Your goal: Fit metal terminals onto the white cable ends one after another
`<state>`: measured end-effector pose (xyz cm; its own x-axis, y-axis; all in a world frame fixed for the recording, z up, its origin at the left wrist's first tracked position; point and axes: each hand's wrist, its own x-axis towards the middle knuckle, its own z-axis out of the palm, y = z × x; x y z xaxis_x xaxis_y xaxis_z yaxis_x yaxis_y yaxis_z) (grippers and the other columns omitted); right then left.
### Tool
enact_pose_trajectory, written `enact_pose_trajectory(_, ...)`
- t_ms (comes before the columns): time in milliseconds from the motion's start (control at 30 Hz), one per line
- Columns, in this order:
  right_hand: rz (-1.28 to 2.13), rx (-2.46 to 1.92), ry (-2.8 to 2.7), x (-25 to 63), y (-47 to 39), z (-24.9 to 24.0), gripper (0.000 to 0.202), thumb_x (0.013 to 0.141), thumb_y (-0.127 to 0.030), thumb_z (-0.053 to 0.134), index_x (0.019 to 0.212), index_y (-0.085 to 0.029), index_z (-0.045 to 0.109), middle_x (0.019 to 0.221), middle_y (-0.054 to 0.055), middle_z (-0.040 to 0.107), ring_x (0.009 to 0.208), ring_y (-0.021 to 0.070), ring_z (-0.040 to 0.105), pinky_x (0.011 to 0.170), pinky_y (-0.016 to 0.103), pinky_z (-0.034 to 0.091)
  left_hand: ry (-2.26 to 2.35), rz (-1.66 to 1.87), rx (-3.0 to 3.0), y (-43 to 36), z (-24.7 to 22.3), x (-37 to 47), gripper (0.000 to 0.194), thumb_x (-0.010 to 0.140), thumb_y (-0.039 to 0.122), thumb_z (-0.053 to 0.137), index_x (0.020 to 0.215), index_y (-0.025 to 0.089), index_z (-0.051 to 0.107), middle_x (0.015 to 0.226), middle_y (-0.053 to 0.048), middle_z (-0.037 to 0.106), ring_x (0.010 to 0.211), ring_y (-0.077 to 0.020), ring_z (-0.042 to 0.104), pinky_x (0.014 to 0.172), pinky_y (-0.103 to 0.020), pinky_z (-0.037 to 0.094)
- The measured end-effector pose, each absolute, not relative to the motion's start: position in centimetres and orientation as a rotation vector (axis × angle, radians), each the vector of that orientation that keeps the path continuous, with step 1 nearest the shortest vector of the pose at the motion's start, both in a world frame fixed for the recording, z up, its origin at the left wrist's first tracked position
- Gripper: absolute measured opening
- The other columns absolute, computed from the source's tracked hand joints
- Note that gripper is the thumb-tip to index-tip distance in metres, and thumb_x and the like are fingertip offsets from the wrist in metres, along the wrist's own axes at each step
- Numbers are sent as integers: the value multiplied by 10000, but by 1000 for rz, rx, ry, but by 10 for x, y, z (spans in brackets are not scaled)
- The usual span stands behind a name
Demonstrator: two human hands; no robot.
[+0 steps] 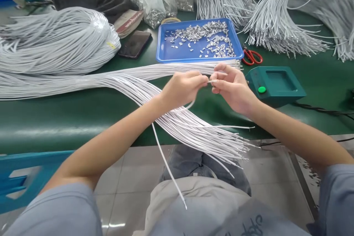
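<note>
My left hand [184, 87] pinches a thin white cable [190, 105] close to its end. Facing it, my right hand [232, 88] has its thumb and forefinger closed at the tip of that same cable; any small part between those fingertips is too small to make out. Below my hands a fanned bundle of white cables [193, 127] hangs over the table's front edge, its ends pointing right. Another bundle of cables [166, 70] runs straight behind my hands. A blue tray [162, 49] holding many small metal terminals [204, 31] lies just beyond.
A green device [276, 84] with a round green button stands right of my right hand, near red-handled scissors [252, 57]. A phone [135, 44], a large cable coil [61, 40] and bags of metal parts [155, 11] lie left and behind. More cables [282, 25] fill the back right.
</note>
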<state>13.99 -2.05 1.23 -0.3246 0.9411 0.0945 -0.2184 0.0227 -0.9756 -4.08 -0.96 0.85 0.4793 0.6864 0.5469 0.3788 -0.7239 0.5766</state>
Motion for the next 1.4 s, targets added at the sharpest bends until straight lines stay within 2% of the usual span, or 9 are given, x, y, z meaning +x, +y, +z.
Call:
enact_pose_trajectory(100, 1908, -815, -1028, 136, -22, 15, 341, 632, -119, 670, 926, -223, 533, 704, -59, 543, 600, 60, 511, 565, 204, 464, 827, 1130, 2736, 2, 7, -50, 222, 920, 263, 515, 804, 199, 693, 748, -37, 693, 735, -152, 669, 654, -271, 480)
enact_pose_trajectory(200, 1905, -803, -1024, 137, -23, 16, 317, 660, -145, 669, 936, -225, 533, 723, -52, 555, 647, 71, 545, 603, 209, 493, 910, 1237, 2696, -1, 9, -47, 183, 888, 219, 539, 776, 200, 682, 724, -26, 679, 708, -143, 640, 659, -275, 462)
enact_pose_trajectory(300, 1426, -834, -1367, 141, -18, 12, 215, 782, -235, 603, 987, -234, 539, 789, -19, 580, 776, 114, 594, 660, 254, 531, 1139, 1308, 2290, -14, 22, -37, 132, 819, 173, 601, 707, 167, 669, 658, -18, 655, 629, -123, 586, 648, -272, 459)
enact_pose_trajectory(467, 32, -832, -1937, 152, 0, 0, 222, 884, -175, 497, 1082, -256, 558, 969, 43, 633, 993, 204, 585, 876, 424, 526, 1076, 984, 1523, -24, 44, -33, 145, 773, 142, 653, 632, 114, 668, 599, -26, 625, 469, -51, 447, 464, -204, 352)
enact_pose_trajectory(533, -244, -797, -2052, 154, 4, -3, 227, 909, -172, 496, 1101, -277, 555, 987, 42, 640, 1018, 216, 577, 897, 449, 513, 1026, 852, 1343, -20, 45, -37, 160, 768, 155, 677, 617, 102, 678, 575, -24, 607, 428, -27, 390, 419, -188, 297)
enact_pose_trajectory(633, -389, -746, -2162, 154, 5, -3, 210, 923, -187, 515, 1101, -295, 544, 981, 32, 644, 1046, 217, 570, 840, 411, 526, 975, 790, 1228, -14, 41, -42, 161, 762, 163, 709, 616, 96, 699, 570, -28, 607, 447, -29, 451, 433, -166, 339)
enact_pose_trajectory(1067, -410, -700, -2213, 155, 7, 0, 101, 955, -228, 487, 896, -269, 558, 904, 0, 636, 948, 173, 550, 775, 352, 512, 968, 669, 1135, -8, 33, -42, 123, 727, 160, 771, 640, 90, 719, 639, -59, 670, 503, -59, 553, 497, -179, 454)
enact_pose_trajectory(1300, 40, -933, -2167, 147, -3, 9, 180, 906, -259, 510, 729, -247, 540, 842, 37, 615, 923, 209, 537, 799, 402, 472, 915, 729, 1277, -10, 28, -38, 134, 741, 222, 762, 674, 122, 702, 661, -56, 677, 515, -83, 556, 526, -234, 469)
enact_pose_trajectory(1400, 540, -991, -1941, 141, -9, 12, 160, 842, -258, 559, 691, -217, 528, 726, 20, 553, 777, 161, 509, 681, 321, 458, 983, 949, 1650, -11, 21, -37, 93, 773, 187, 697, 692, 142, 698, 680, -46, 684, 609, -119, 607, 613, -263, 493)
